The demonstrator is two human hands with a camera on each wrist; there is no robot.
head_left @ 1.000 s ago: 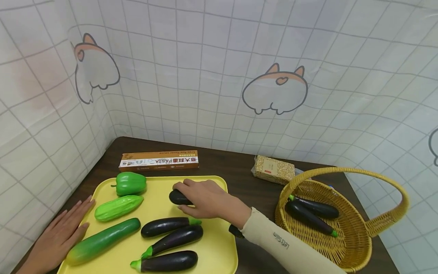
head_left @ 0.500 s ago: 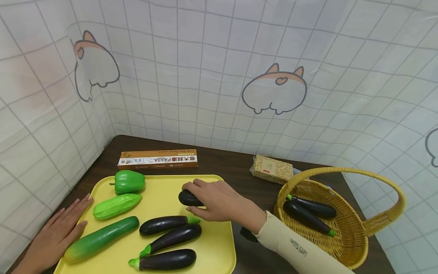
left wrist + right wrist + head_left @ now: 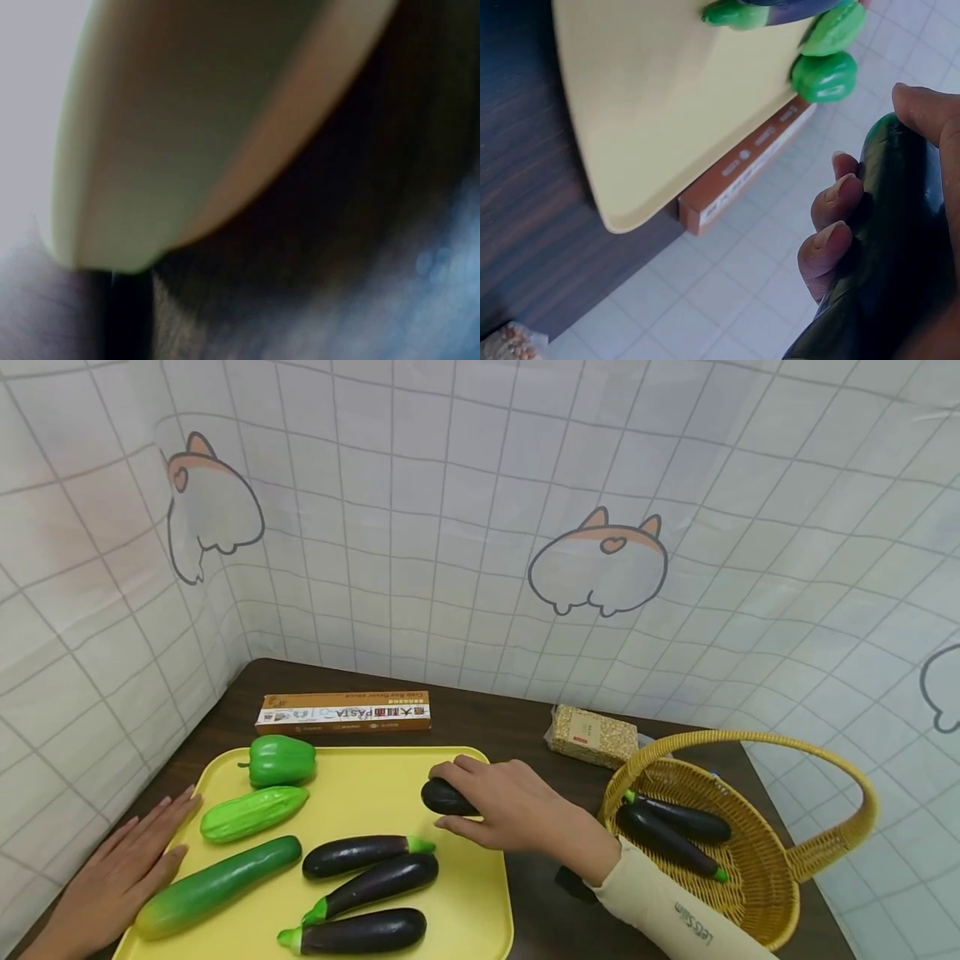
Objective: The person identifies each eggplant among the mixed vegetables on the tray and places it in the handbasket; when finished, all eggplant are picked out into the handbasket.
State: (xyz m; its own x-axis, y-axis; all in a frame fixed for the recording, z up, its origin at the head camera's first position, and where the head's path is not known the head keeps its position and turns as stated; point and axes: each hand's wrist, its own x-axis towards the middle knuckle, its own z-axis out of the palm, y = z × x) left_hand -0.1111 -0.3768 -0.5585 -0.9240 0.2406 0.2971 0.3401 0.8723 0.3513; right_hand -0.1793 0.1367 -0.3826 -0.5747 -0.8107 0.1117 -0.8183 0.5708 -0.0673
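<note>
Clearly, the right hand (image 3: 517, 802) has a secure hold on one eggplant (image 3: 446, 798), fingers wrapped round one side and thumb against the other. It is over the right part of the yellow tray (image 3: 375, 785); the head view does not settle how high. Such glossy skin could slip, I judge, so even pressure along the middle should serve better than a pinch at one end. Three eggplants (image 3: 393, 877) lie near it on the tray, so going up before going sideways would avoid nudging them or scraping the rim. The left hand (image 3: 127, 868) lies flat at the tray's left edge, fingers straight and gripping nothing; light pressure there should steady the tray, while leaning hard might tip it. Beyond the right sleeve (image 3: 667, 902) stands a basket (image 3: 759, 852) holding two eggplants, its arched handle (image 3: 862, 808) easy to knock with a low forearm
</note>
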